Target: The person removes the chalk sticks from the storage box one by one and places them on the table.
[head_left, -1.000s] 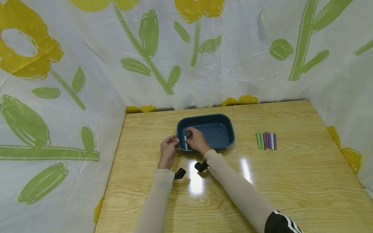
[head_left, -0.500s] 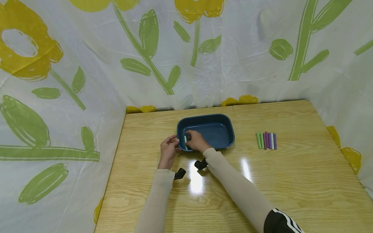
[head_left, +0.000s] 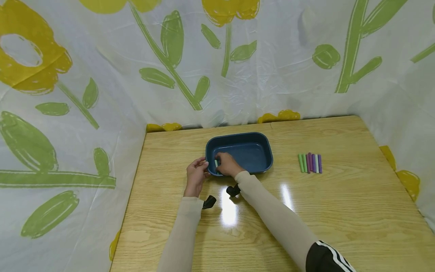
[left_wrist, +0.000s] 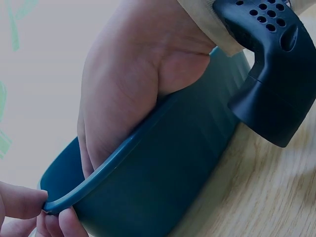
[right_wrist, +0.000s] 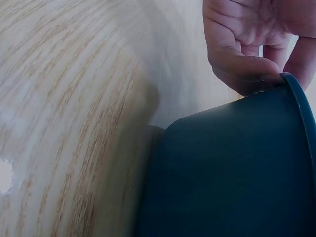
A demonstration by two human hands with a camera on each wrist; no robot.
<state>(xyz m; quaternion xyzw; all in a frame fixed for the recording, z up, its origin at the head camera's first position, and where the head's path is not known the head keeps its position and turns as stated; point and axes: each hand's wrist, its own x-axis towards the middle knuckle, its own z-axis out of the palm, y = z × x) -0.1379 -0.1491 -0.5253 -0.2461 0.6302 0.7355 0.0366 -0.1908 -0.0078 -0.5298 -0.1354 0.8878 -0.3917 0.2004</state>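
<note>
A dark blue rectangular plastic box (head_left: 256, 153) stands on the table. Thumb and fingers of my left hand (head_left: 196, 177) pinch its left rim near the front corner; in the left wrist view the fingertips (left_wrist: 24, 200) lie on both sides of that rim. My right hand (head_left: 229, 165) reaches over the front wall into the left end of the box. Its curled fingers hold a pale green chalk stick (head_left: 216, 164) by the left wall. In both wrist views the box's outer wall hides the chalk.
Right of the box, several chalk sticks (head_left: 310, 163) in green, purple and white lie side by side on the wooden table (head_left: 353, 204). A flower-printed white sheet (head_left: 285, 75) hangs behind the table and at its sides. Black wrist cameras (head_left: 209, 202) sit below both hands.
My right fingertips have shifted slightly toward the near side, and the chalk stick between them leans a little differently. My left hand stays on the rim.
</note>
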